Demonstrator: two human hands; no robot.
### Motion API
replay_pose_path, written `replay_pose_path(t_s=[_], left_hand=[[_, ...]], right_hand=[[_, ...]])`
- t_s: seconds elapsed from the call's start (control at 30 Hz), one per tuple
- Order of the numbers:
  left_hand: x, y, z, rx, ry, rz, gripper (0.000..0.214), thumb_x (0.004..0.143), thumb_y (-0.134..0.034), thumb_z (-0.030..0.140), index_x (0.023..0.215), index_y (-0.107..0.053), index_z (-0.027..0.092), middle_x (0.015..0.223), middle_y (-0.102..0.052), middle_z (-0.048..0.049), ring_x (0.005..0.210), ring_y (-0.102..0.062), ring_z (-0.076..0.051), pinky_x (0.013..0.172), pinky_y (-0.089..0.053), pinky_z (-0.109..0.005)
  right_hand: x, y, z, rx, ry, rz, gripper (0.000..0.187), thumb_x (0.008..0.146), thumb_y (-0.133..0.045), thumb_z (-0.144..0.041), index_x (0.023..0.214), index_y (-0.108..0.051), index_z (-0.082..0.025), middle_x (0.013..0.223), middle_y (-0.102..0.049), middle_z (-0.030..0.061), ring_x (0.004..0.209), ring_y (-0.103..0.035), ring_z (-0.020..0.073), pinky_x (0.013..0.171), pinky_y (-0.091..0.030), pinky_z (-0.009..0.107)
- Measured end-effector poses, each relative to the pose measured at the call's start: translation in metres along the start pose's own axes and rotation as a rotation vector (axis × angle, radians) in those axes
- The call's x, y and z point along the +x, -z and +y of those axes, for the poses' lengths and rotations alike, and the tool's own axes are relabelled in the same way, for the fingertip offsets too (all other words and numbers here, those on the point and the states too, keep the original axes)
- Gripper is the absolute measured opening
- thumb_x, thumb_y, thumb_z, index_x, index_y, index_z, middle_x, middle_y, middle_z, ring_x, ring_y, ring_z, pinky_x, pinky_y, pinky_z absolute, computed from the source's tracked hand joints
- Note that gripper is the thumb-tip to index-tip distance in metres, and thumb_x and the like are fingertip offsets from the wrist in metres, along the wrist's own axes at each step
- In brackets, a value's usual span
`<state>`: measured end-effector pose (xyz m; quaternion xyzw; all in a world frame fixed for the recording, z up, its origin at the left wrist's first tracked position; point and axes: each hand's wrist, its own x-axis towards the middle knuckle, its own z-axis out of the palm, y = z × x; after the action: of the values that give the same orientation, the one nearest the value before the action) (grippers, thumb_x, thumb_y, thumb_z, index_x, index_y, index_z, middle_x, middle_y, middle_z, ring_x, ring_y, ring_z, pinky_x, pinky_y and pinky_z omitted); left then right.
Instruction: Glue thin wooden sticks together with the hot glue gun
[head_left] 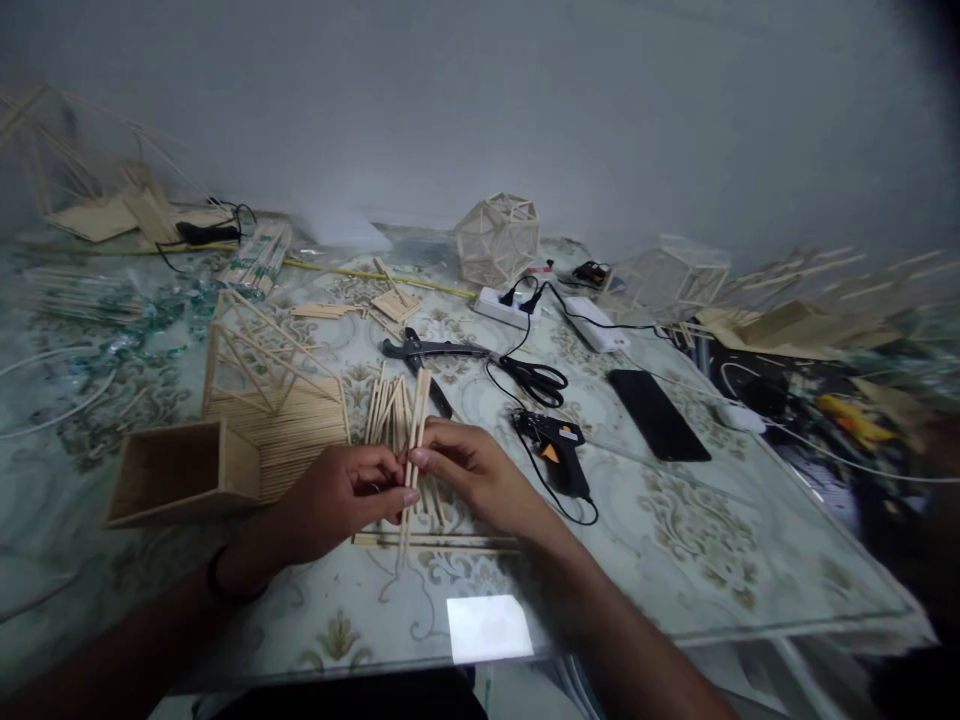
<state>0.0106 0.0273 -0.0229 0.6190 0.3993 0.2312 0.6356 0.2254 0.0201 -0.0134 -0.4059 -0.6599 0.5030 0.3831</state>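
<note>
1. Head view, hands: the left hand [337, 500] and the right hand [469, 465] meet just left of the hot glue gun [559, 455]. Both have their fingers curled in and pinch the same thin wooden sticks [418, 400].
2. The thin wooden sticks stand nearly upright between the fingertips. Their tops rise over the loose stick pile [384, 410] and their lower ends reach down to two sticks lying flat on the table [750, 560].
3. Left of the glue gun, beyond the hands, the space is crowded. An open wooden box [180, 470] lies on its side, touching a slatted stick frame [277, 390].
4. Behind the glue gun lie black scissors [536, 380] and cutting pliers [420, 350], with a white power strip [510, 305] farther back. The glue gun's cord loops between them.
5. Right of the glue gun a dark phone [658, 413] lies flat, a little apart from it.
6. The widest bare stretch runs from the glue gun toward the table's near edge and right corner. The near edge passes just under both forearms.
</note>
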Motion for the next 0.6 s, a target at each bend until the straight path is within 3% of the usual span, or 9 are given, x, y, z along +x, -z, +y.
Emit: replay_pose_path(t_s=[0.13, 0.2, 0.3, 0.4, 0.5, 0.6], left_hand=[[-0.009, 0.006, 0.009, 0.349, -0.187, 0.07, 0.014, 0.092, -0.071, 0.03, 0.086, -0.078, 0.02, 0.081, -0.079, -0.0006, 0.074, -0.072, -0.016, 0.073, -0.054, -0.027], [-0.018, 0.01, 0.007, 0.453, -0.269, 0.138, 0.011, 0.093, -0.071, 0.028, 0.09, -0.079, 0.02, 0.083, -0.08, -0.0006, 0.077, -0.073, -0.016, 0.075, -0.056, -0.027], [-0.033, 0.015, -0.01, 0.502, -0.321, 0.227, 0.015, 0.089, -0.074, 0.022, 0.103, -0.079, 0.021, 0.093, -0.082, -0.0021, 0.078, -0.076, -0.017, 0.075, -0.06, -0.027], [-0.049, 0.015, -0.03, 0.584, -0.379, 0.159, 0.019, 0.093, -0.07, 0.018, 0.105, -0.083, 0.025, 0.1, -0.082, -0.0025, 0.085, -0.077, -0.018, 0.075, -0.062, -0.026], [-0.063, 0.011, -0.044, 0.635, -0.397, 0.068, 0.03, 0.094, -0.068, 0.011, 0.115, -0.082, 0.028, 0.107, -0.082, -0.0023, 0.093, -0.079, -0.019, 0.082, -0.063, -0.026], [-0.072, 0.003, -0.052, 0.665, -0.423, 0.04, 0.031, 0.094, -0.068, 0.007, 0.117, -0.08, 0.025, 0.109, -0.082, -0.0031, 0.095, -0.079, -0.018, 0.087, -0.064, -0.026]], right_hand=[[-0.019, 0.005, -0.024, -0.155, -0.065, -0.063, 0.038, 0.113, -0.044, -0.04, 0.09, -0.066, -0.019, 0.078, -0.069, 0.0002, 0.074, -0.065, 0.0142, 0.076, -0.048, 0.027], [-0.035, 0.009, -0.029, -0.273, -0.087, -0.163, 0.035, 0.113, -0.045, -0.035, 0.09, -0.066, -0.019, 0.073, -0.067, -0.0012, 0.066, -0.062, 0.0134, 0.07, -0.047, 0.026], [-0.058, 0.006, -0.021, -0.473, -0.079, -0.228, 0.03, 0.111, -0.051, -0.032, 0.094, -0.072, -0.019, 0.087, -0.071, 0.0032, 0.078, -0.066, 0.0165, 0.074, -0.048, 0.027], [-0.075, -0.005, -0.006, -0.555, -0.159, -0.21, 0.019, 0.109, -0.055, -0.025, 0.106, -0.074, -0.02, 0.097, -0.076, 0.0056, 0.084, -0.071, 0.0191, 0.077, -0.05, 0.029], [-0.087, -0.018, 0.003, -0.573, -0.245, -0.17, 0.014, 0.106, -0.058, -0.019, 0.105, -0.072, -0.02, 0.093, -0.078, 0.0044, 0.081, -0.072, 0.0193, 0.074, -0.05, 0.028], [-0.095, -0.031, 0.008, -0.554, -0.199, -0.144, 0.015, 0.106, -0.057, -0.019, 0.101, -0.071, -0.02, 0.092, -0.078, 0.0032, 0.082, -0.073, 0.0192, 0.074, -0.051, 0.028]])
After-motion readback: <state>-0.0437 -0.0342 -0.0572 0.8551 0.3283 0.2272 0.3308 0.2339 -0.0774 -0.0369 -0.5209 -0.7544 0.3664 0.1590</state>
